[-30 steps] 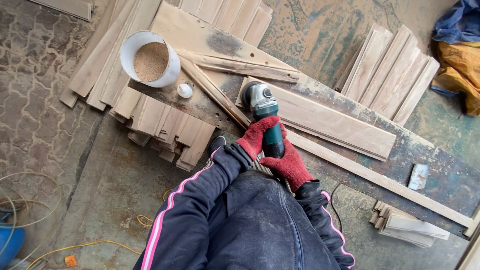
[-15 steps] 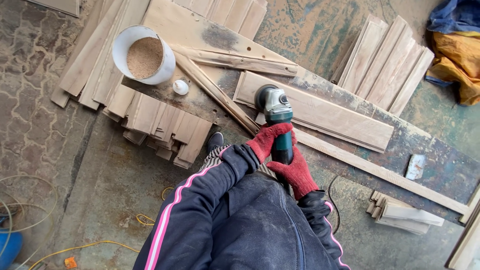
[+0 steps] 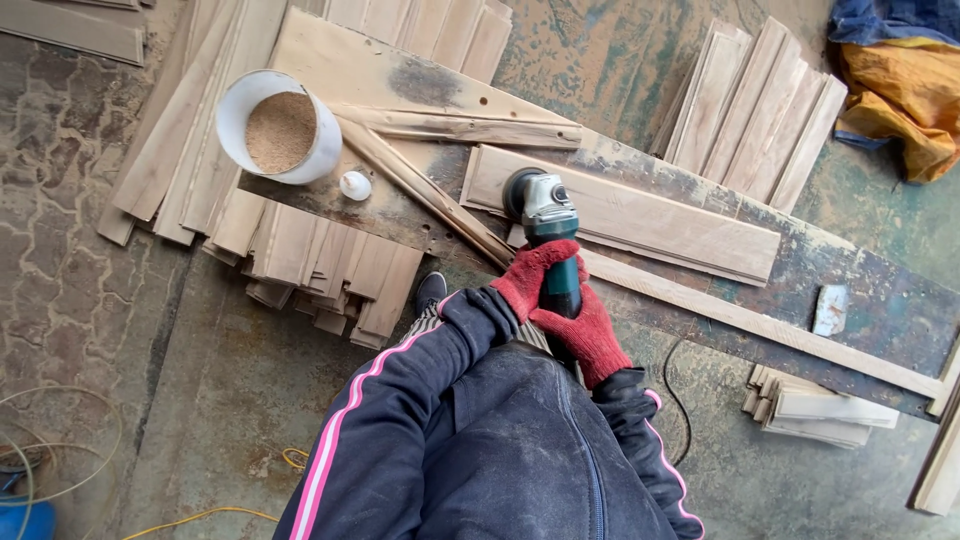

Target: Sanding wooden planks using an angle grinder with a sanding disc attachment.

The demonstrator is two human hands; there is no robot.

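**Grinder pulled back toward the plank's left end**

Since half a second ago the grinder head slid slightly left along the plank; a second ago it sat even nearer that end. Both hands kept their grip throughout.

Left hand (image 3: 533, 274), red glove, closed round the front of the grinder's (image 3: 548, 225) green body. Right hand (image 3: 583, 330), red glove, closed round the rear of the handle, just behind the left. The two gloves touch.

Grinder head is down on the left end of a pale plank (image 3: 640, 215), disc face hidden under the housing. Plank lies flat on the table (image 3: 850, 275), a dark, stained board running diagonally.

A thin strip (image 3: 760, 325) lies along the table's near edge, just beside the plank. Left of the head: two rough slats (image 3: 420, 185) crossing, a small white cap (image 3: 355, 185), then a white bucket (image 3: 280, 125) of sawdust.

Stacked boards (image 3: 330, 265) sit under the table's left end; more boards (image 3: 760, 115) lie beyond it on the floor. A dark cord (image 3: 680, 395) trails near the right sleeve.
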